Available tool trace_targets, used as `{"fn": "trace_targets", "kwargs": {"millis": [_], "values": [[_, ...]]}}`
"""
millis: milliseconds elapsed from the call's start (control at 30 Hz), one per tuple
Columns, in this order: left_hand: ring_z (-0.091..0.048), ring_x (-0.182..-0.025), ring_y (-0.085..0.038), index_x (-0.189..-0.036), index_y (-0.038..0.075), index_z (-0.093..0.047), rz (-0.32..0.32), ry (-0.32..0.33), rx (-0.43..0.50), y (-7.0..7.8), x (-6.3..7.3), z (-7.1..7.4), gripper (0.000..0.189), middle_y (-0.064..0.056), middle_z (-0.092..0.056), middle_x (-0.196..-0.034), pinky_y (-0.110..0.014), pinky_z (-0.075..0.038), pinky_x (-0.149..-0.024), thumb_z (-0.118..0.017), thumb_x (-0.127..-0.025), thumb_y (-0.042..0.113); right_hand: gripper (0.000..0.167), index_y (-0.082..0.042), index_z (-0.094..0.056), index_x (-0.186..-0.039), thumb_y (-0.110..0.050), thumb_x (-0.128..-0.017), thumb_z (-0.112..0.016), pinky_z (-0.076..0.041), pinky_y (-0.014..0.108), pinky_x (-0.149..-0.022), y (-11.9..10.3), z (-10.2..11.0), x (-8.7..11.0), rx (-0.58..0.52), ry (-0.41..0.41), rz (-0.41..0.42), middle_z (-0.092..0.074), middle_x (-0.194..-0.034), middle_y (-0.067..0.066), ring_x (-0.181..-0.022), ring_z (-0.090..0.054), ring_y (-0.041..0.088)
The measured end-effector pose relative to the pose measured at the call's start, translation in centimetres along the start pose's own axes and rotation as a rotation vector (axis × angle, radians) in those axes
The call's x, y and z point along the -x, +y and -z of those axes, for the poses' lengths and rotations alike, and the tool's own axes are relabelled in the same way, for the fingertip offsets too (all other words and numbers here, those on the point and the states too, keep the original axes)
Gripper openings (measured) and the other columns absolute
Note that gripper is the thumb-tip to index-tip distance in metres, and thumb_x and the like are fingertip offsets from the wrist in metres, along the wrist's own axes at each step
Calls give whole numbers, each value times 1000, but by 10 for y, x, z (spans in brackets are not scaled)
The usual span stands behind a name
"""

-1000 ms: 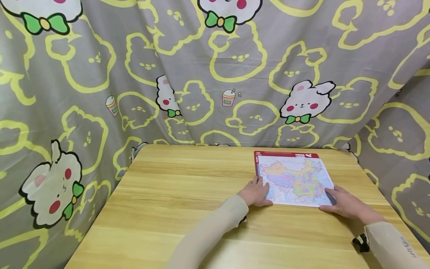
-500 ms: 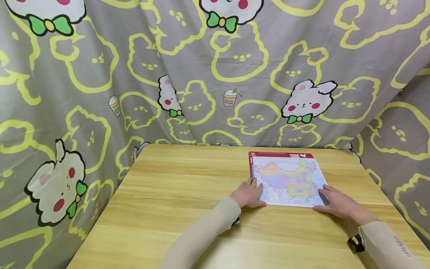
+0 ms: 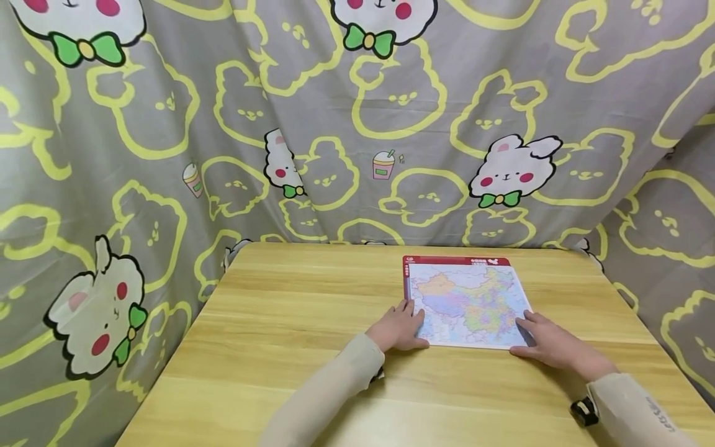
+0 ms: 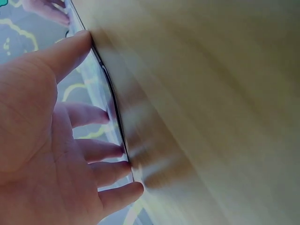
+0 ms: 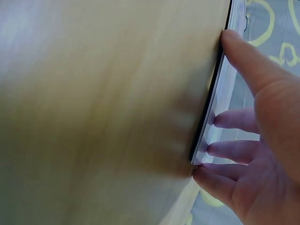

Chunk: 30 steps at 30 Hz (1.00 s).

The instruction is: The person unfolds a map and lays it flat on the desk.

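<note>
A thin map board [image 3: 466,304] with a red top border and a coloured map lies flat on the wooden table [image 3: 268,347], right of centre. My left hand [image 3: 398,327] touches its left front corner, fingers along the left side and thumb at the front edge. At the right front corner my right hand [image 3: 555,344] touches the board the same way. In the left wrist view the left hand's fingertips [image 4: 123,190] meet the board's dark, thin edge. The right wrist view has the right thumb [image 5: 232,40] and other fingertips against that edge.
A grey curtain [image 3: 329,118] with yellow outlines and white rabbits hangs behind the table and along both sides. Each wrist carries a small black device; the right wrist device [image 3: 584,411] is the plainer one.
The map board has slid left across the table, with both hands moving along at its corners. The head view has shifted slightly.
</note>
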<state>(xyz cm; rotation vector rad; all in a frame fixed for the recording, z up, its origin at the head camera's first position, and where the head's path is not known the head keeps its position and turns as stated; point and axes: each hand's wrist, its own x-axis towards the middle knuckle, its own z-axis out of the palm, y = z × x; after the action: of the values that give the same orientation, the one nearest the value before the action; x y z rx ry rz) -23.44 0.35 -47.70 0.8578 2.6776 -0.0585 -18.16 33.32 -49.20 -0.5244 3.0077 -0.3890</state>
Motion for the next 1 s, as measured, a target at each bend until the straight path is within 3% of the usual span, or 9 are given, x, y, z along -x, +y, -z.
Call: {"fn": "trace_targets", "kwargs": {"millis": [467,1000], "values": [[-18,-141,-28,-149,15,-31,33,-3,-5,-23,20,-4,78,-13,-21,-155,-42,-24,-110,-53,-89,59,70,10,-57,-122,-45,-82,-69,-35,62,-94,-29,-4,-6,-2,0,57,-42,-129,40,-118,-40,56],[-18,-141,-30,-149,14,-31,36,3,-10,-53,44,-13,78,-14,-21,-154,-45,-25,-109,-51,-89,59,67,8,-54,-127,-45,-87,-64,-32,60,-98,-53,-10,-22,3,-34,102,-41,-134,36,-124,-37,52]]}}
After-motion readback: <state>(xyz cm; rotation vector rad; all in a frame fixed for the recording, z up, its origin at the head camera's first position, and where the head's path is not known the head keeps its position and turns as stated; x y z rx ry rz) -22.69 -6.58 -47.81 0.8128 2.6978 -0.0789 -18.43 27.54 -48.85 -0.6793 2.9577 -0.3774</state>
